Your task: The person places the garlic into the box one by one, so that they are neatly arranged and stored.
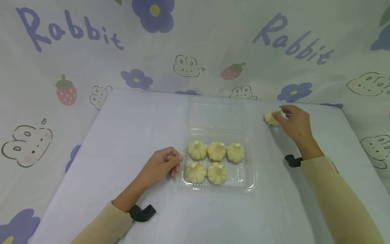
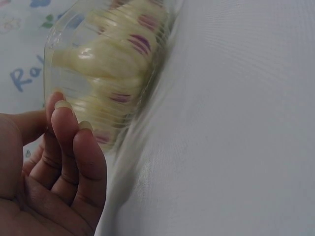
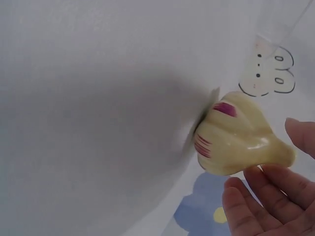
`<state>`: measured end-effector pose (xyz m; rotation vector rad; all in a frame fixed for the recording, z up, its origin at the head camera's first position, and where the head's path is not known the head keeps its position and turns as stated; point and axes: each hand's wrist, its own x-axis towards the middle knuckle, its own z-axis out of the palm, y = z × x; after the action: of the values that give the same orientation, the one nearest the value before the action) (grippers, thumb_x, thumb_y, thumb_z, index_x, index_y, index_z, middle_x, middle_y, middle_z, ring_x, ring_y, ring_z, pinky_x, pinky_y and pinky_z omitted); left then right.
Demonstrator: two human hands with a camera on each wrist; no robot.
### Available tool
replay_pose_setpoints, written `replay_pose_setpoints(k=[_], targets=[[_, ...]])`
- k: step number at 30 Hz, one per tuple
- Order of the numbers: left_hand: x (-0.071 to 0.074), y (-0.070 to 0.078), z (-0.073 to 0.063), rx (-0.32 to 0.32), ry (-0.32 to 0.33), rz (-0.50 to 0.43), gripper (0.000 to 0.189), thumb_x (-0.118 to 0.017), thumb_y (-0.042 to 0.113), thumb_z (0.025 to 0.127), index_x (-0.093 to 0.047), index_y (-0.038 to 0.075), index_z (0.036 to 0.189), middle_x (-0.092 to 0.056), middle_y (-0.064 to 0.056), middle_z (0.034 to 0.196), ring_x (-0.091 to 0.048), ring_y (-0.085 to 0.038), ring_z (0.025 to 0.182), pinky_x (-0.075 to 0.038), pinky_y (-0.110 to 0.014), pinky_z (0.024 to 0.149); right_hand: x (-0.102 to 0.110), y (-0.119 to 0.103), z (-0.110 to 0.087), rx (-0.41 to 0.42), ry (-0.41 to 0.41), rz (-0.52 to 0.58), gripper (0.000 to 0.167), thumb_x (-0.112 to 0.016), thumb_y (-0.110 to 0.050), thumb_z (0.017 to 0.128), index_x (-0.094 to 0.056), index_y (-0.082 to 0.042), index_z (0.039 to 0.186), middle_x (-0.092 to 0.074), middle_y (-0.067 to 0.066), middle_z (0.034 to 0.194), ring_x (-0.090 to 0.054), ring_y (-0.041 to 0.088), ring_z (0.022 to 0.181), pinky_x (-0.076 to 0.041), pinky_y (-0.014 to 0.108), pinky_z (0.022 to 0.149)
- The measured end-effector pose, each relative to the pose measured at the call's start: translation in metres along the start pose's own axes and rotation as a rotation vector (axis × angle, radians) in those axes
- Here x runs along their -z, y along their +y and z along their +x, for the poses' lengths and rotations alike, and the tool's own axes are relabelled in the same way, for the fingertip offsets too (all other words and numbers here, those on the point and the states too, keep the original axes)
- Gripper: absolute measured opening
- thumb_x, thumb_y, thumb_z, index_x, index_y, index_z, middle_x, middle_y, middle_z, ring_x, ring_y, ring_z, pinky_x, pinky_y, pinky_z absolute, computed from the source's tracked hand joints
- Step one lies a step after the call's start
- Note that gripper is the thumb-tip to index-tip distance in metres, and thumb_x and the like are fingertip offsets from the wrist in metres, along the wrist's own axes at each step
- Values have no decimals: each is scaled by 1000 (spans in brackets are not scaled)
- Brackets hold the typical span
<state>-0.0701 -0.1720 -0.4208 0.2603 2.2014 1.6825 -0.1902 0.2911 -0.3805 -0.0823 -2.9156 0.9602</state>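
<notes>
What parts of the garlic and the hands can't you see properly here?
- Left wrist view: the clear plastic tray is cut off by the top edge; the pale garlic bulbs inside blur behind its ribbed wall.
- Right wrist view: the right hand is cut off by the frame's corner, so its grip on the loose pale garlic bulb is unclear.
- Head view: that bulb's far side hides behind fingers.

Your left wrist view is cutting off the blurred clear tray point(image 2: 88, 73); your right hand point(image 3: 275, 196) is showing only fingertips.
</notes>
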Motion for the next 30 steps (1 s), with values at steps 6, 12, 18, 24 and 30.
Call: replay_pose_setpoints(k=[6,12,18,24,30], targets=[[0,-2,0,-3,-2,-5,19,-65,23,105,-65,5,99,-64,-7,69,-60,-19,59,-50,-28,55,-5,5,5,-25,14,-7,51,-64,-38,105,-64,4,133,-62,31,136,-57,52,127,-51,62,98],[0,-2,0,-6,-2,-4,19,-65,22,106,-65,5,99,-65,-6,69,-60,-19,59,-51,-28,56,-8,8,5,-43,27,-14,53,-62,-43,105,-66,1,133,-67,28,127,-62,49,122,-52,60,92],[1,0,-1,1,5,10,16,-64,22,106,-66,8,100,-66,-7,70,-61,-20,60,-51,-28,56,-5,8,6,-15,-2,-29,55,-60,-44,106,-65,1,135,-66,31,129,-61,51,120,-52,62,91],[1,1,0,7,5,25,16,-63,23,106,-66,8,99,-65,-7,70,-61,-21,60,-51,-28,57,-4,9,8,-12,-13,-49,55,-60,-44,106,-64,3,135,-65,32,128,-60,52,120,-51,63,91],[0,0,0,7,7,29,16,-64,23,106,-65,9,99,-65,-7,69,-61,-21,60,-51,-28,56,-3,8,8,-23,-25,-57,55,-60,-43,106,-64,3,136,-65,32,129,-59,51,121,-50,64,92]])
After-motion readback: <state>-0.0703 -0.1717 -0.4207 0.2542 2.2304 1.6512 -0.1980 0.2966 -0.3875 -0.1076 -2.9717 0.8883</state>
